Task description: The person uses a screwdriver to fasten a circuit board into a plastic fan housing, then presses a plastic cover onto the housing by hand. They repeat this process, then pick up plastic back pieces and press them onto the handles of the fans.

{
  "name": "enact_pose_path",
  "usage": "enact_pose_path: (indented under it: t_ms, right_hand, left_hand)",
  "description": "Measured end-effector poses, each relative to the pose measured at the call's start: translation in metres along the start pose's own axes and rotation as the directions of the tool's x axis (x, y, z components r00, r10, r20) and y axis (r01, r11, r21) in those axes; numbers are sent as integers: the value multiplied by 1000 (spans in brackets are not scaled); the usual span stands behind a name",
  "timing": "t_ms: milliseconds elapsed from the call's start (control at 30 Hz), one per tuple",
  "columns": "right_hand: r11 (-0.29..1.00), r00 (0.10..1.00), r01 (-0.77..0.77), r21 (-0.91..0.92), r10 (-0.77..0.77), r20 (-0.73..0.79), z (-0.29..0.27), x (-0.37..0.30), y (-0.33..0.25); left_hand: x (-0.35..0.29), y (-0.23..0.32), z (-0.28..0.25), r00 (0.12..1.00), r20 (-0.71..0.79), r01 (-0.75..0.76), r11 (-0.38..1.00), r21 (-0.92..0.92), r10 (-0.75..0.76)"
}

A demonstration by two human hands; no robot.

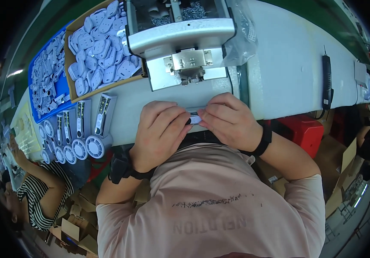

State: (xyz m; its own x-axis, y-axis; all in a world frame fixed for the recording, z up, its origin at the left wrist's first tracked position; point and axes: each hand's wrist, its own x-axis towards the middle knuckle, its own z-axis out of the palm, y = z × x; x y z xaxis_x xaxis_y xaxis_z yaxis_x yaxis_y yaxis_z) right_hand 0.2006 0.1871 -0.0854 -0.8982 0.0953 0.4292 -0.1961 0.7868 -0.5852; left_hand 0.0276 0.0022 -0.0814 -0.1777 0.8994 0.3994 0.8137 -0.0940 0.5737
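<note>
Between my hands, close to the bench's front edge, is a small white plastic part [195, 120] with a dark strip and a black end. My left hand [161, 129] is closed on its left end with bent fingers. On its right end my right hand [232, 120] pinches with thumb and fingertips. The fingers cover much of the part. Just beyond them stands a silver screw feeder [180, 41] with small screws in its top compartments. To the left, several white handles with round slotted heads [95, 146] stand in a row along the bench edge.
A cardboard box of white plastic covers [103, 51] and a blue tray [34, 96] of small white parts lie at the far left. A clear plastic bag [241, 38] is beside the feeder. Right are a black electric screwdriver [327, 79] and a red stool [303, 133]. A co-worker [43, 189] sits left.
</note>
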Motion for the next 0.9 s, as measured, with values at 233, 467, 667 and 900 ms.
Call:
enact_pose_path:
  t_ms: [233,467,667,900]
  right_hand:
    - [970,976,-209,125,199,92,-11,2,-1]
    - [944,948,-291,155,262,183,-8,-12,-11]
    - [942,961,-276,191,274,35,-5,-23,-20]
    - [902,923,-353,248,292,253,-17,-6,-11]
  left_hand:
    - [4,5,-4,999,54,-12,999,47,10]
    - [-12,23,-2,999,22,-29,991,131,26]
    - [8,55,-19,982,104,123,947,297,-160]
    - [7,31,-17,929,301,208,977,51,-213]
